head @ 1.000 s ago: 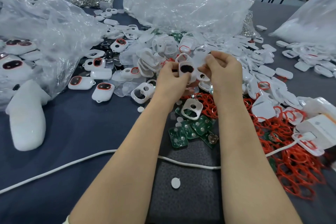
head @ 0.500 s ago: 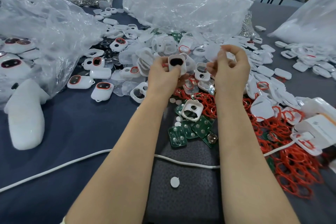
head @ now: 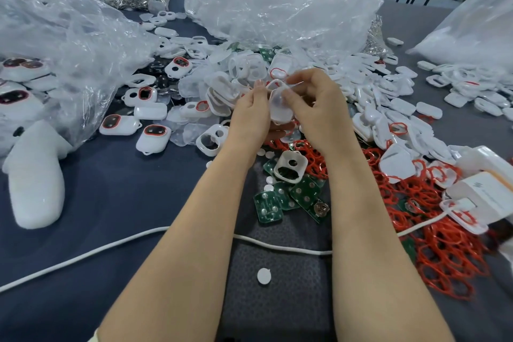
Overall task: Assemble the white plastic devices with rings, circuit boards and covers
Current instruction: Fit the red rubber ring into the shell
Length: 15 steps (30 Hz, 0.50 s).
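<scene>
Fingers (head: 258, 94) of the left hand (head: 251, 116) and of the right hand (head: 319, 111) were curled round one rounded white plastic shell (head: 280, 105), pinching it from both sides above the middle of the dark blue cloth table (head: 111, 203). A translucent cover possibly lay against its face, though blur hid the seam. Beneath the wrists, one open white housing with two holes (head: 290, 166) rested on at least four green circuit boards (head: 268, 207). A heap of red rubber rings (head: 444, 258) spread toward the table's right edge. One white cable (head: 83, 257) crossed from the left edge to the right. One small white disc (head: 263, 276) sat on the dark textured mat (head: 277, 300) at the near edge. The widest open room was bare cloth toward the near left corner, on both sides of the cable, below two finished white devices with red-ringed windows (head: 153, 139).
</scene>
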Available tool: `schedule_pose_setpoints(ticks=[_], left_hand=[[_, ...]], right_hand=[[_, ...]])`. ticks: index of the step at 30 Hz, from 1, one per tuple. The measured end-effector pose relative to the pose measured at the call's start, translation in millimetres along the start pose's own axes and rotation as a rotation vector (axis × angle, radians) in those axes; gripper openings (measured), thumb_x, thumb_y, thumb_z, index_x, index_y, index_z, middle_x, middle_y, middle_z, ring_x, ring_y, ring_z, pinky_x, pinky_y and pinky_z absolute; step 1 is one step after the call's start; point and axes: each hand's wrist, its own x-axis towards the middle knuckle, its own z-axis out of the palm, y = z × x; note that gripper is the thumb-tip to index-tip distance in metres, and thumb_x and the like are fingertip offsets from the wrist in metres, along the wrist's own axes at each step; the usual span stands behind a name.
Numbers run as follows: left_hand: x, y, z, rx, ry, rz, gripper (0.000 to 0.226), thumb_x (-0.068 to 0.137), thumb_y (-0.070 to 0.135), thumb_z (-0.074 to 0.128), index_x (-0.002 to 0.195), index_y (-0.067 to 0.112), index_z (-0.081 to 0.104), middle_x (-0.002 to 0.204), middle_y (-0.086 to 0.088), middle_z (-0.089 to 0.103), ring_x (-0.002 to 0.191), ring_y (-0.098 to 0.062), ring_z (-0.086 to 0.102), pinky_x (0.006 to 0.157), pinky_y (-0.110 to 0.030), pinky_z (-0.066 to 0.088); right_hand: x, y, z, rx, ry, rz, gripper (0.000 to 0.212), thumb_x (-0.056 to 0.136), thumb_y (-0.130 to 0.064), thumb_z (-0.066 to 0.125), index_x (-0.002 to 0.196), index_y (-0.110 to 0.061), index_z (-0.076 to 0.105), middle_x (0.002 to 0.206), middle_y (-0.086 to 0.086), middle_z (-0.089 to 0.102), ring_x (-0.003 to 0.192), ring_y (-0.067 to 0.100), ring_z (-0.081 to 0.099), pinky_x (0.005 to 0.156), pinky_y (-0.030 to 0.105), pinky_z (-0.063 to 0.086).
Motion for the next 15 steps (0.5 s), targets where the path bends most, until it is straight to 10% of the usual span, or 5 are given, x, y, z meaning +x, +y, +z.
schedule_pose_setpoints(ticks=[6,15], left_hand=[[0.7,1.2,0.8,0.031,-0.007,-0.003,0.046,0.104,0.042,0.028,0.095,0.018,0.066,0.097,-0.011,0.071,0.093,-0.029,0.069,0.079,-0.044,0.059],[-3.6,3.0,0.6,0.041,-0.061,0.052,0.032,0.103,0.032,0.04,0.089,0.017,0.065,0.102,-0.017,0.069,0.094,-0.032,0.067,0.079,-0.043,0.059]], right_hand=[[0.1,4.1,2.6,-0.067,0.021,-0.055,0.012,0.087,-0.012,0.064,0.083,-0.023,0.062,0.061,-0.029,0.055,0.059,-0.013,0.049,0.06,0.005,0.033],[1.8,9.2,9.9,-0.141,0.125,-0.04,0.008,0.088,-0.016,0.063,0.092,-0.021,0.067,0.097,-0.001,0.049,0.078,-0.008,0.043,0.073,0.004,0.032]])
